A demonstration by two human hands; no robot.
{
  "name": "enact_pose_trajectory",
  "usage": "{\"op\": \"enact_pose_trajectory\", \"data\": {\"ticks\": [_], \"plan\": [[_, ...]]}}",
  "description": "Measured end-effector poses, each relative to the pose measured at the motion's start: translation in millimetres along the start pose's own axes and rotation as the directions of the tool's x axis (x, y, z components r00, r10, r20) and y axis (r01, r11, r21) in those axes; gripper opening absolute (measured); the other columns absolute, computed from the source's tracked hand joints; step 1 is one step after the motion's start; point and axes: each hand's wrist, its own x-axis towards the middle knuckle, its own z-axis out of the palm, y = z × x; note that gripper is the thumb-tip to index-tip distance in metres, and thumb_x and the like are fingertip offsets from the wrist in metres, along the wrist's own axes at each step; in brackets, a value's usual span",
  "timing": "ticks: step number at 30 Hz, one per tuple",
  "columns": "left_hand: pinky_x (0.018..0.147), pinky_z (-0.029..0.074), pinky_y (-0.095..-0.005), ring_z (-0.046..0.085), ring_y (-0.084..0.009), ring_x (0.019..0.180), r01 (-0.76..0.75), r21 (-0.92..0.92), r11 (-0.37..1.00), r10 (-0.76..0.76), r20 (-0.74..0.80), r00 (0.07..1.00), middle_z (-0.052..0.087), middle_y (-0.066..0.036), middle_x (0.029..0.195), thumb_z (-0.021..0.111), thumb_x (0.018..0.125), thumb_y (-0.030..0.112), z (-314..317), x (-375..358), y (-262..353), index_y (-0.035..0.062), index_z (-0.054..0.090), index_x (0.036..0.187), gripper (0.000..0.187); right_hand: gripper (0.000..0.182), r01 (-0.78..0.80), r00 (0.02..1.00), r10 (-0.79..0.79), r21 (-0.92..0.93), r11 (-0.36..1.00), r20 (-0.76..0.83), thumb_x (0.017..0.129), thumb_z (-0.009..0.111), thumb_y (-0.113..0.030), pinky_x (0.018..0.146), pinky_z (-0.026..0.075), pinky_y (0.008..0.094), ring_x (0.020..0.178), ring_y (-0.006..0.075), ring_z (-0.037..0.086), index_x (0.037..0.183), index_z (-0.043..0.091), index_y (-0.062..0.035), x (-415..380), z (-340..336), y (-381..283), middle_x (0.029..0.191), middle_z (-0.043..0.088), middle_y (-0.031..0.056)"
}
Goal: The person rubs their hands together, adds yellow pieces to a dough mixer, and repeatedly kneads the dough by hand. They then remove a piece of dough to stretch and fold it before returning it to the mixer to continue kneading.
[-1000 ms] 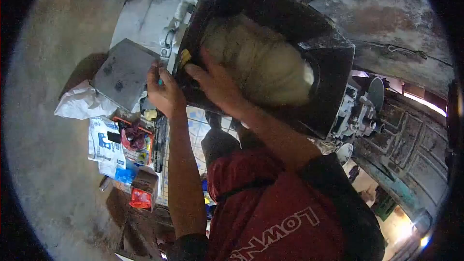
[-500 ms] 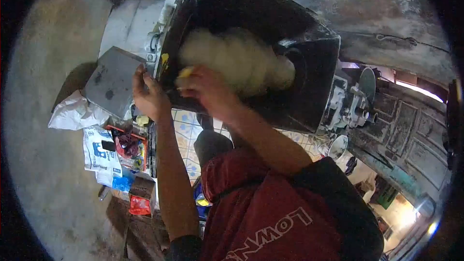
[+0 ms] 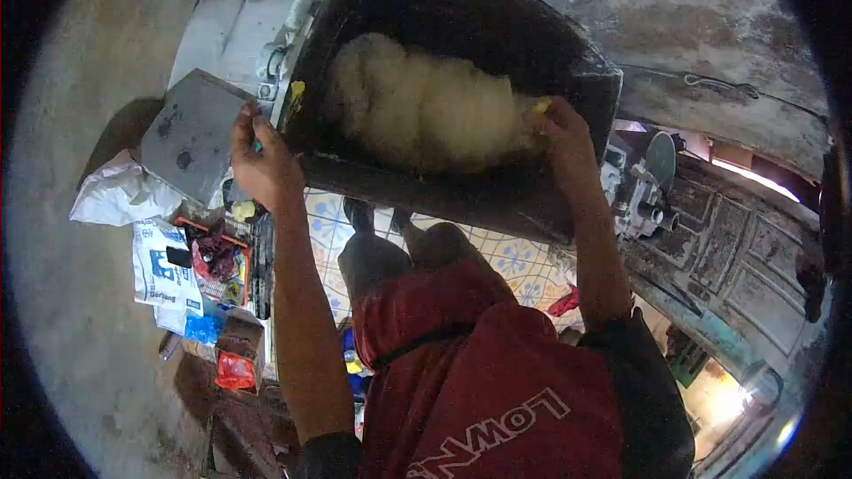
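A large pale mass of dough (image 3: 426,111) lies in a dark metal trough (image 3: 426,195), its surface smeared by motion. At the dough's right end my right hand (image 3: 568,137) is closed in a pinch on a small yellow lump, soft like margarine (image 3: 540,107). My left hand (image 3: 266,164) is raised beside the trough's left wall, palm inward, fingers loosely bent and apart, with nothing seen between them. Close to its fingertips, a yellow smear (image 3: 296,91) sticks to the wall.
A grey metal plate (image 3: 191,133) juts out left of the trough. Below it are a white printed bag (image 3: 164,270), a red-edged tray (image 3: 232,257) and a cardboard box (image 3: 241,337). Machine fittings (image 3: 635,195) stick out at the right, near a wooden door (image 3: 745,239).
My right hand has moved from the trough's left side to the dough's right end, with the yellow lump. My left hand stays by the left wall. The dough has changed shape.
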Motion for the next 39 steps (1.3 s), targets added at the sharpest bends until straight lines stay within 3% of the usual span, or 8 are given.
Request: {"op": "enact_pose_trajectory", "data": {"ticks": [7, 12, 15, 27, 29, 31, 33, 39], "plan": [[0.084, 0.045, -0.035, 0.06, -0.0241, 0.093, -0.024, -0.063, 0.998, 0.025, 0.011, 1.0, 0.065, -0.016, 0.103, 0.052, 0.09, 0.023, 1, -1, -9, -0.0049, 0.06, 0.11, 0.036, 0.026, 0.169, 0.986, -0.147, -0.59, 0.79, 0.085, 0.086, 0.062, -0.025, 0.072, 0.048, 0.0346, 0.081, 0.0202, 0.062, 0.101, 0.06, -0.0039, 14, -23, 35, 0.095, 0.064, 0.0086], [0.083, 0.045, -0.033, 0.06, -0.0224, 0.091, 0.029, -0.075, 0.997, -0.03, -0.008, 1.0, 0.064, -0.015, 0.102, 0.053, 0.089, 0.022, 2, 0, -3, -0.0051, 0.06, 0.109, 0.035, 0.03, 0.38, 0.925, -0.16, -0.863, 0.333, 0.345, 0.086, 0.059, -0.023, 0.081, 0.049, 0.0424, 0.097, 0.0324, 0.061, 0.111, 0.056, -0.0055, 16, -9, 53, 0.111, 0.061, 0.0142], [0.082, 0.046, -0.0323, 0.06, -0.0214, 0.092, -0.059, -0.006, 0.998, 0.058, -0.027, 0.998, 0.065, -0.014, 0.102, 0.053, 0.089, 0.021, 1, 0, -2, -0.0042, 0.061, 0.109, 0.033, 0.033, 0.625, 0.734, -0.383, -0.779, 0.057, 0.561, 0.087, 0.057, -0.022, 0.089, 0.046, 0.0433, 0.108, 0.0338, 0.055, 0.115, 0.053, -0.0065, 20, -3, 78, 0.119, 0.056, 0.0165], [0.082, 0.047, -0.0338, 0.063, -0.0253, 0.091, 0.034, 0.018, 0.999, -0.034, -0.019, 0.999, 0.066, -0.017, 0.102, 0.053, 0.089, 0.019, 2, 1, -1, -0.0037, 0.062, 0.108, 0.032, 0.034, 0.547, 0.834, -0.16, -0.754, 0.364, 0.528, 0.09, 0.055, -0.029, 0.091, 0.044, 0.0433, 0.105, 0.0355, 0.056, 0.113, 0.056, -0.0036, 8, 29, 54, 0.113, 0.058, 0.0207], [0.083, 0.047, -0.0339, 0.063, -0.0254, 0.093, 0.054, 0.0, 0.999, -0.054, -0.03, 0.998, 0.066, -0.017, 0.103, 0.053, 0.089, 0.019, 0, -1, -3, -0.0033, 0.063, 0.108, 0.031, 0.039, 0.29, 0.952, -0.121, -0.702, 0.651, 0.281, 0.089, 0.057, -0.032, 0.088, 0.046, 0.042, 0.099, 0.0341, 0.06, 0.113, 0.058, -0.0019, 4, 2, 40, 0.106, 0.062, 0.0216], [0.082, 0.048, -0.0338, 0.063, -0.0248, 0.093, 0.077, -0.009, 0.997, -0.077, -0.039, 0.996, 0.066, -0.017, 0.105, 0.054, 0.089, 0.02, 3, -2, 6, -0.0034, 0.062, 0.109, 0.032, 0.041, 0.205, 0.975, -0.194, -0.768, 0.606, 0.106, 0.089, 0.058, -0.033, 0.085, 0.046, 0.0362, 0.093, 0.0265, 0.063, 0.117, 0.058, -0.0027, 19, -40, 59, 0.1, 0.066, 0.0164], [0.081, 0.048, -0.034, 0.063, -0.0247, 0.093, 0.055, 0.015, 0.998, -0.055, -0.026, 0.998, 0.065, -0.017, 0.106, 0.054, 0.089, 0.021, 1, -2, 11, -0.0035, 0.062, 0.109, 0.033, 0.041, 0.047, 0.993, -0.084, -0.391, 0.919, -0.079, 0.09, 0.058, -0.032, 0.083, 0.045, 0.0318, 0.091, 0.0178, 0.06, 0.12, 0.058, -0.0044, -2, -43, 19, 0.1, 0.065, 0.0095], [0.086, 0.046, -0.0334, 0.06, -0.0225, 0.098, 0.078, -0.025, 0.997, -0.078, 0.007, 0.997, 0.065, -0.016, 0.106, 0.058, 0.088, 0.021, -1, 0, 4, -0.0048, 0.061, 0.111, 0.035, 0.036, -0.006, 0.997, -0.007, -0.171, 0.985, -0.074, 0.087, 0.062, -0.022, 0.083, 0.043, 0.0282, 0.089, 0.0136, 0.056, 0.118, 0.059, -0.0038, -9, -34, 26, 0.102, 0.063, 0.0054]]}}
